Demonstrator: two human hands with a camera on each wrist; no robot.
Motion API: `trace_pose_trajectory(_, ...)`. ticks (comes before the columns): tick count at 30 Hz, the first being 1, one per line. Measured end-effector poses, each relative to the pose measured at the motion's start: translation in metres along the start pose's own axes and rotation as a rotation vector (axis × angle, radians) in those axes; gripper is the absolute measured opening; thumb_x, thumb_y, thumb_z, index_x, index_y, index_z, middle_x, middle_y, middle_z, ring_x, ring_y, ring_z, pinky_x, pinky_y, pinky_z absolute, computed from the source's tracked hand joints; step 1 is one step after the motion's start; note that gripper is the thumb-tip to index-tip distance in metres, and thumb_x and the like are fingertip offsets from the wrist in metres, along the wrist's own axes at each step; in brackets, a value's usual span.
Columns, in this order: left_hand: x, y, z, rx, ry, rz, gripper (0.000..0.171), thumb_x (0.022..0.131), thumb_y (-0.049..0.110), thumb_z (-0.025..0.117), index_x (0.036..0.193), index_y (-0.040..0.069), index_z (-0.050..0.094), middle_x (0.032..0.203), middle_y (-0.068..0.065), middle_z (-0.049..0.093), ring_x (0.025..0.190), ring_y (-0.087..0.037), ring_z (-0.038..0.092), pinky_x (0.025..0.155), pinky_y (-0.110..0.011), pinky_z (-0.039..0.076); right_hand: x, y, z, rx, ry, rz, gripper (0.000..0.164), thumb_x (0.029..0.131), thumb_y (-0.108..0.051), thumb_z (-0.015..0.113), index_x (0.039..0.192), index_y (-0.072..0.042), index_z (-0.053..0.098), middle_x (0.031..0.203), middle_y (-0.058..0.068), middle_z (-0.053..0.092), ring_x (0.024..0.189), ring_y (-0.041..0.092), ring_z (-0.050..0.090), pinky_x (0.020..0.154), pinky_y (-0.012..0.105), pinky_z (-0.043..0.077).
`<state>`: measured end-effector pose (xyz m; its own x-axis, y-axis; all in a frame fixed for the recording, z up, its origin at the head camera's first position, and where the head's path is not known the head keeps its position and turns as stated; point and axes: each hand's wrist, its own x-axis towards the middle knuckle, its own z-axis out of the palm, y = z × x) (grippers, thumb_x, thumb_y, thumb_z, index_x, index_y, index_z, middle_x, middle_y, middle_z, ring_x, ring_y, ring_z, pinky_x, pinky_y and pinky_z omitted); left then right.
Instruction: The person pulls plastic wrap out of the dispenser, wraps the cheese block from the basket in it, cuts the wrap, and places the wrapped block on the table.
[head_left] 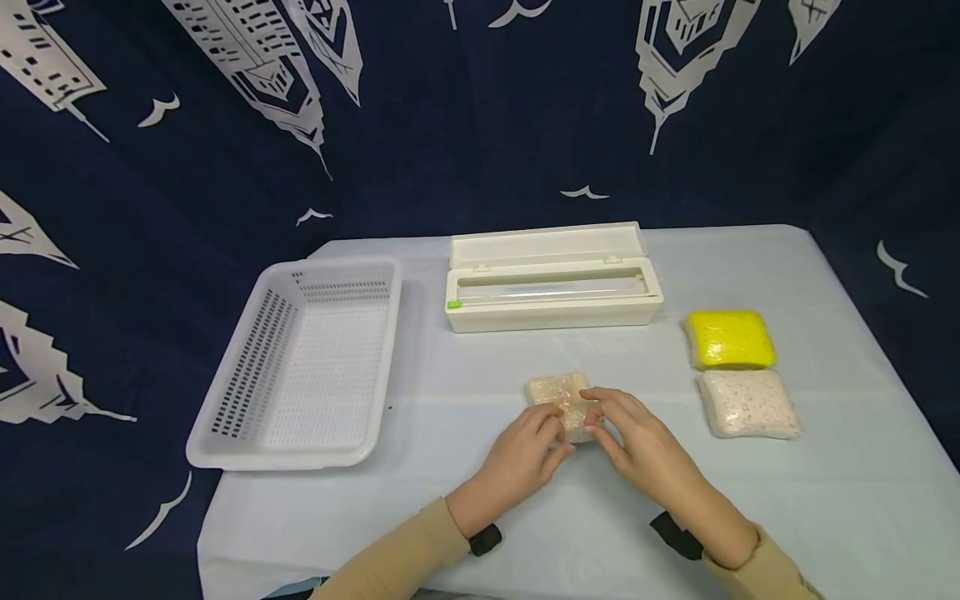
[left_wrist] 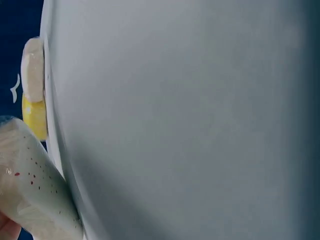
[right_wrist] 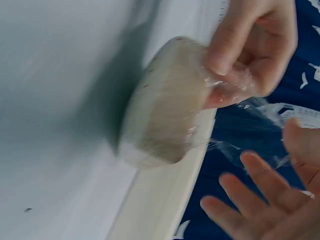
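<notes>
A pale cream block (head_left: 561, 398) wrapped in clear cling film lies on the table between both hands; small red specks show on its side in the left wrist view. With thumb and fingers, my left hand (head_left: 527, 450) pinches a gathered bit of the cling film (right_wrist: 240, 82) at the block's edge. My right hand (head_left: 643, 446) is at the block's right side. In the right wrist view its fingers are spread and slightly bent, close to a loose, see-through stretch of film; contact there is hard to make out.
Behind the block stands a white cling film dispenser (head_left: 555, 317), lid up. A white perforated basket (head_left: 198, 446) is at the left. A yellow wrapped block (head_left: 731, 340) and a pinkish-white speckled one (head_left: 750, 404) lie at the right on the white-covered table (head_left: 847, 500).
</notes>
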<state>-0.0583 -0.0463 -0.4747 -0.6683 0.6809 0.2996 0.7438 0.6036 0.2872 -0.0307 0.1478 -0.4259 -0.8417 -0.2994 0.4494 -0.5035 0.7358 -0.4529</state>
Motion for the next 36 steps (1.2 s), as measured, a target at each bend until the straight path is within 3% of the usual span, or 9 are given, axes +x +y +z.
trace_pose_trajectory(5,0.000,-0.002,-0.001,-0.076,-0.001,-0.038,0.013,0.096,0.025,0.064,0.094,0.013,0.066,0.119,-0.003,0.066,0.114,-0.018,0.063,0.091,-0.024,0.053,0.001,0.013,0.011,0.029,-0.036,-0.028,0.034,0.083,0.001,0.073,0.115,-0.004,0.061,0.097,0.003,0.069,0.078,0.013,0.067,0.064,0.024,0.056)
trace_pose_trajectory(11,0.002,-0.008,0.003,-0.197,0.026,-0.116,0.010,0.096,0.019,0.064,0.099,0.011,0.069,0.109,-0.001,0.070,0.095,-0.011,0.066,0.080,-0.016,0.052,0.006,0.033,0.028,0.008,0.040,-0.098,0.030,0.077,0.003,0.077,0.101,-0.009,0.062,0.091,-0.001,0.069,0.068,0.009,0.065,0.058,0.019,0.052)
trace_pose_trajectory(16,0.002,-0.010,0.008,-0.275,0.058,-0.191,0.004,0.091,0.014,0.069,0.091,0.012,0.066,0.094,0.002,0.066,0.089,-0.011,0.061,0.078,-0.016,0.049,0.017,0.044,0.039,0.023,0.001,-0.072,0.021,0.080,-0.004,0.078,0.093,-0.011,0.063,0.084,-0.004,0.060,0.058,0.000,0.048,0.052,0.015,0.044)
trace_pose_trajectory(23,0.003,-0.010,0.008,-0.389,0.052,-0.366,0.022,0.083,0.012,0.078,0.090,0.011,0.057,0.091,-0.002,0.053,0.086,-0.011,0.046,0.076,-0.018,0.041,0.026,0.050,0.043,0.082,-0.178,0.151,0.017,0.079,-0.012,0.080,0.087,-0.011,0.066,0.079,-0.005,0.057,0.065,0.003,0.049,0.057,0.019,0.045)
trace_pose_trajectory(26,0.003,-0.013,0.007,-0.402,0.022,-0.433,0.028,0.082,0.017,0.081,0.092,0.011,0.056,0.092,-0.002,0.051,0.087,-0.011,0.042,0.076,-0.019,0.040,0.030,0.051,0.043,0.144,-0.256,0.291,0.023,0.078,-0.013,0.082,0.090,-0.007,0.063,0.079,-0.002,0.057,0.067,0.008,0.049,0.058,0.021,0.043)
trace_pose_trajectory(28,0.003,-0.015,0.007,-0.403,0.005,-0.469,0.032,0.081,0.022,0.082,0.094,0.010,0.054,0.094,-0.002,0.051,0.088,-0.011,0.041,0.077,-0.020,0.040,0.034,0.054,0.042,0.202,-0.316,0.430,0.031,0.079,-0.018,0.083,0.093,-0.005,0.059,0.079,0.001,0.056,0.068,0.012,0.048,0.059,0.023,0.042)
trace_pose_trajectory(33,0.002,-0.020,0.007,-0.430,-0.026,-0.515,0.040,0.081,0.029,0.082,0.097,0.009,0.052,0.096,-0.003,0.052,0.092,-0.013,0.043,0.082,-0.023,0.042,0.039,0.068,0.041,0.366,-0.473,0.748,0.047,0.083,-0.036,0.078,0.100,-0.001,0.052,0.080,0.005,0.052,0.069,0.017,0.046,0.060,0.027,0.038)
trace_pose_trajectory(36,0.003,-0.020,0.008,-0.442,-0.042,-0.519,0.041,0.080,0.031,0.082,0.098,0.009,0.051,0.096,-0.003,0.053,0.092,-0.013,0.044,0.082,-0.023,0.042,0.039,0.073,0.042,0.441,-0.520,0.838,0.050,0.087,-0.040,0.074,0.103,0.001,0.052,0.080,0.004,0.054,0.067,0.015,0.046,0.059,0.027,0.039)
